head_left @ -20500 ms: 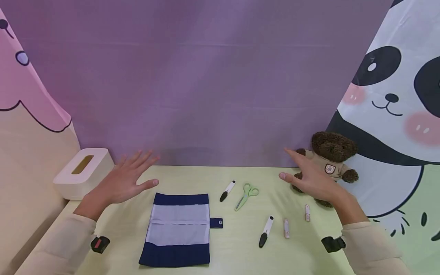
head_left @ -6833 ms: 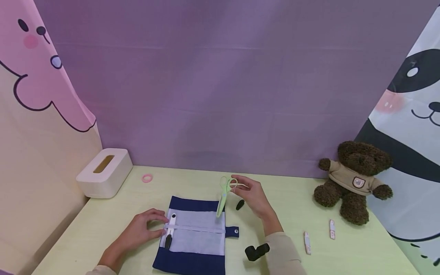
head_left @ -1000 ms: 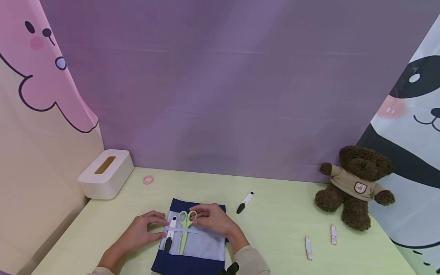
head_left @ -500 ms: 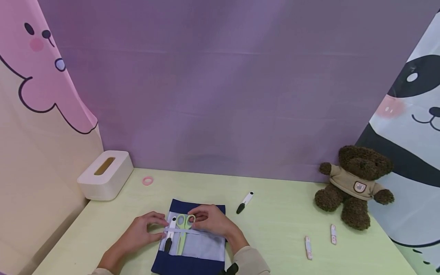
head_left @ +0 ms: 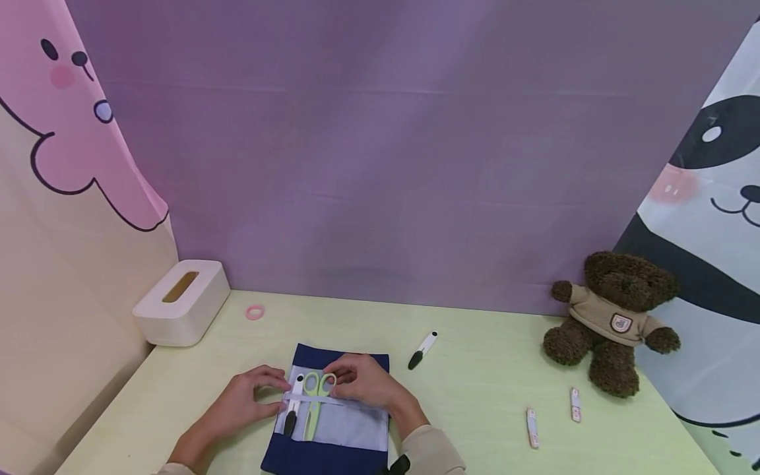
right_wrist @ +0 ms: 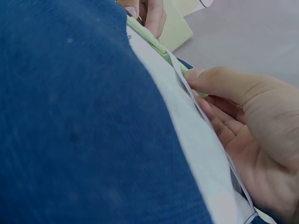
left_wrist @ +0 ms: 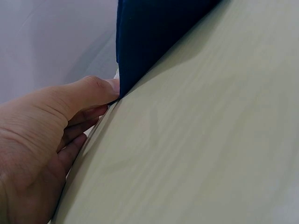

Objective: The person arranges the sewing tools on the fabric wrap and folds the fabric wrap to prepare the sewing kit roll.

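Note:
A navy fabric tool roll with a pale inner panel lies open on the table. Under its elastic strap, at the left, sits a slim white tool with a black end. Just right of that, green scissors run under the strap, blades toward me. My right hand pinches their right finger loop; in the right wrist view the thumb presses on the green handle. My left hand holds the roll's left edge beside the strap, and the left wrist view shows its thumb against the navy cloth.
Right of the roll's far corner lies a second white-and-black tool. Two small pinkish bars lie farther right, near a brown teddy bear. At the back left are a pink ring and a white tissue box.
Earlier the scissors lay on the table, then hung from my right hand above the roll. They now pass under the strap and have shifted slightly left and nearer me. My left hand stays put.

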Demonstrator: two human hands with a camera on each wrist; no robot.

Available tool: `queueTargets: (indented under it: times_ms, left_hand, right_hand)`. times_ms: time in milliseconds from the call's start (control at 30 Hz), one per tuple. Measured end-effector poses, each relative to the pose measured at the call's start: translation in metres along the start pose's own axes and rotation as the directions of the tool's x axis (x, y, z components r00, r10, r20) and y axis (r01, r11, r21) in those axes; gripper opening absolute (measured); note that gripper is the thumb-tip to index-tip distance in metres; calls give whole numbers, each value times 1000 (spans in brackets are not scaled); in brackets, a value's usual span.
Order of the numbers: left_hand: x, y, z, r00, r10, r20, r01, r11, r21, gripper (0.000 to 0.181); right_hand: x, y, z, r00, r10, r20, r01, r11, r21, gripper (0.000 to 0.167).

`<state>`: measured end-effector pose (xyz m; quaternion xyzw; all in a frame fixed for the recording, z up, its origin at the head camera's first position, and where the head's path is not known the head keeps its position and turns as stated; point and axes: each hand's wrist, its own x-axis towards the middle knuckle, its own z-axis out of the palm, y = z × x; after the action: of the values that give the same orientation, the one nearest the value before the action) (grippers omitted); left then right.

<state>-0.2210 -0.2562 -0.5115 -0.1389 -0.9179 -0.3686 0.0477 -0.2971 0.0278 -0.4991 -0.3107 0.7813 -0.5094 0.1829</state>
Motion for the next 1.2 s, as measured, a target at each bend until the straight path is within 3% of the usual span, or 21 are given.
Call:
queueTargets:
  times_ms: [533, 767, 1033, 1133, 1200]
  left_hand:
    - [-1, 0, -1, 1000, -4, 3, 4, 1000, 3, 23]
    - [0, 0, 1, 999, 29, -15, -29, 1000, 6, 24]
    - [-1, -1, 2, 999, 36, -24, -36, 999, 9, 22]
    - [0, -1, 1, 999, 30, -19, -30, 1000, -4, 22]
    - [0, -1, 1, 999, 27, -17, -27, 1000, -4, 22]
  right_hand:
    - [2, 1, 0, 999, -38, 19, 39, 996, -76, 32]
    - [0, 1, -6, 1000, -18, 12, 19, 999, -33, 34]
    - [-12, 0, -32, 989, -22, -145, 26, 999, 23, 33]
    - [-21, 3, -51, 970, -8, -244, 12, 1000, 16, 36]
    - [-27, 8, -64, 944, 19, -329, -14, 1000, 17, 37]
